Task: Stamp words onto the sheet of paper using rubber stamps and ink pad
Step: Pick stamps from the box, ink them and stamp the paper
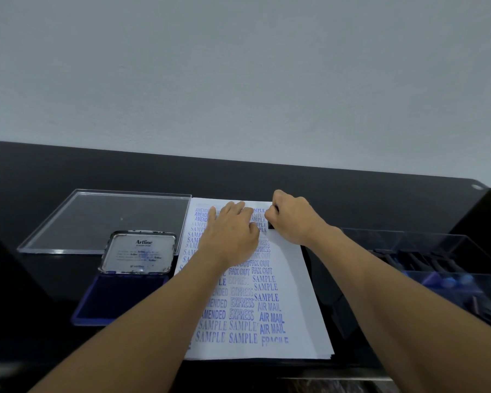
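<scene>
The sheet of paper (301,279), covered in blue words, lay on the black counter (68,171), the open ink pad (119,296) just left of it. Farther up, the left hand (230,234) pressed flat, fingers straight, while the right hand (292,217) gripped a dark stamp (271,226) against the sheet.

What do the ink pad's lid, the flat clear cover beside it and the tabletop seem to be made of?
Ink pad lid: likely metal, silver-grey, with worn dark edges. Flat clear cover: probably acrylic or similar plastic; see-through, with glinting edges. Tabletop: black and glossy, perhaps glass or lacquer; it shows reflections.
</scene>
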Demonstrator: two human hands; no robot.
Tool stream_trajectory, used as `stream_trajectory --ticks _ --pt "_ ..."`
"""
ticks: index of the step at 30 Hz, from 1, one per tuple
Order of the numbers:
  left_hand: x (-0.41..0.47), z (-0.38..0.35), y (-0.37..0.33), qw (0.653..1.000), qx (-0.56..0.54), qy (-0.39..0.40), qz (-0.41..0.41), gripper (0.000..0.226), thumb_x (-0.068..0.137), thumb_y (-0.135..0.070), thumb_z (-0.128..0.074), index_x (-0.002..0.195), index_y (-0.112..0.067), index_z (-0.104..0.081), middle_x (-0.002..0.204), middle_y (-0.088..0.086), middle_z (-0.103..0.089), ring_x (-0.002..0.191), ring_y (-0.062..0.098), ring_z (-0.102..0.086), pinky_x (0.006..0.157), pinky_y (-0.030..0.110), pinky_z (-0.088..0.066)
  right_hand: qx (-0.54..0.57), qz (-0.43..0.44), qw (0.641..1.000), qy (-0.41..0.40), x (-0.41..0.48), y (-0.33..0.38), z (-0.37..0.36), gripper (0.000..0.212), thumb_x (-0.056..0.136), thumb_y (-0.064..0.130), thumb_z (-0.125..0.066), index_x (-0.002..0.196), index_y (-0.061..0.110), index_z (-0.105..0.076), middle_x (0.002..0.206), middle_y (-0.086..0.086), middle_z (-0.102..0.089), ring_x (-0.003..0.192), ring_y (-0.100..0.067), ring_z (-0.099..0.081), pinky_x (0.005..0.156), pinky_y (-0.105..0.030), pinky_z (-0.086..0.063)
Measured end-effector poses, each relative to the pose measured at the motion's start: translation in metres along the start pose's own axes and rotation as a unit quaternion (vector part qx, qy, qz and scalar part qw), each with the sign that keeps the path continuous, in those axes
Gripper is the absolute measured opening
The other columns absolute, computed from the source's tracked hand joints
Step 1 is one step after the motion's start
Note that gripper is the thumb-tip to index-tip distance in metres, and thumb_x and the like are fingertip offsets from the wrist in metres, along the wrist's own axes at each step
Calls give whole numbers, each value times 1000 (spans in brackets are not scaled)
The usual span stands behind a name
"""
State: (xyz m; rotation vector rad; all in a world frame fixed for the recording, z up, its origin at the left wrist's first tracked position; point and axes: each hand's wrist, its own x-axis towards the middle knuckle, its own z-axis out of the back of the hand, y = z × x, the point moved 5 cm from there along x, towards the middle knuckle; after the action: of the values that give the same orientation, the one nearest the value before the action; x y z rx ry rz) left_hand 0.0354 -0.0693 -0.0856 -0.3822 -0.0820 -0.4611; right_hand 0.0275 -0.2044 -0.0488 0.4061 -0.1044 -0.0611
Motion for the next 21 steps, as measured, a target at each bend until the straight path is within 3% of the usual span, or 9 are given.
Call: stream_trajectory --ticks 21 --pt "1 0 1 1000 2 0 -4 45 103 -32 -29 144 -16 -42 156 1 -33 145 19 -23 121 52 -8 6 -9 1000 2 -2 2 1 16 99 21 -42 87 11 -41 73 -7 -49 60 -18 -36 52 -31 -32"
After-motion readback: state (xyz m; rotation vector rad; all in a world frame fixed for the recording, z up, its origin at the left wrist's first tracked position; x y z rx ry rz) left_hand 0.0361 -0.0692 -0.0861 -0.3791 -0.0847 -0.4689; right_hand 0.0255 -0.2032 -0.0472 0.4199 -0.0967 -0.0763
